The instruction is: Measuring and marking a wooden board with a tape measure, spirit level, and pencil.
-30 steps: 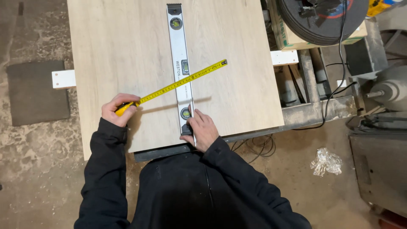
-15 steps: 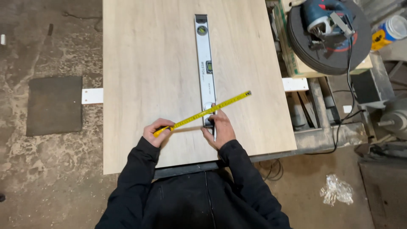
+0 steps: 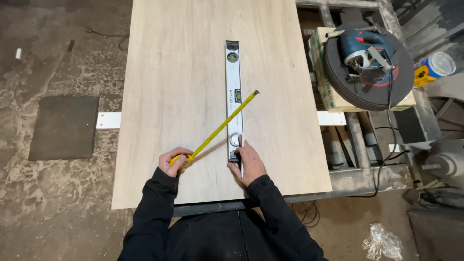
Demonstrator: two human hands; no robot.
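The right hand (image 3: 247, 164) rests on the near end of a grey spirit level (image 3: 234, 96), fingers curled around a thin pencil (image 3: 241, 159) held against the level's right edge. The level runs straight away from that hand along the pale wood-grain board (image 3: 183, 72). Just to its left, the left hand (image 3: 175, 163) is closed around a yellow tape measure (image 3: 220, 126); the tape slants from this hand up and rightward, crossing over the level and ending just past its far side. Both dark sleeves reach in from the near edge of the board. Well to the right of the right hand, a blue circular saw (image 3: 362, 50) sits on a dark round disc (image 3: 338, 77) atop a cardboard box. The floor (image 3: 48, 203) left of the left hand is rough concrete, with a dark square mat (image 3: 63, 128) on it.
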